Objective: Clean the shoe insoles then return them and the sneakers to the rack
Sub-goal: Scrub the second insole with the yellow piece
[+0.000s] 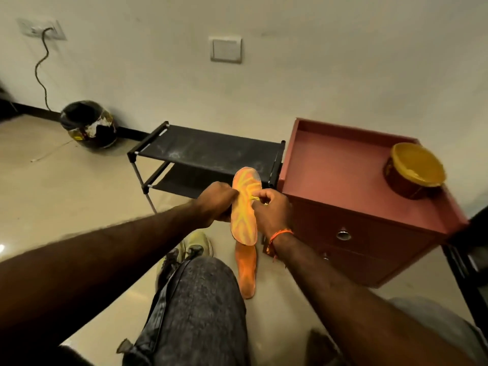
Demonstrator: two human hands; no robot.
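Observation:
An orange and yellow insole (pixel 244 204) is held upright in front of me. My left hand (pixel 215 202) grips its left edge. My right hand (pixel 270 211) holds a small yellow cloth (pixel 254 198) bunched in its fingers against the insole's right side. A second orange insole (pixel 247 270) lies on the floor below. Two yellow-green sneakers (pixel 184 253) sit on the floor beside my knee, partly hidden by it. The black two-shelf rack (pixel 208 151) stands behind the hands with nothing on its top shelf.
A red-brown cabinet (pixel 343 178) with drawers stands to the right of the rack, and a yellow-lidded tub (pixel 416 169) sits on top. A dark helmet (pixel 88 125) rests on the floor by the wall at left. A cable hangs from a wall socket (pixel 42 29).

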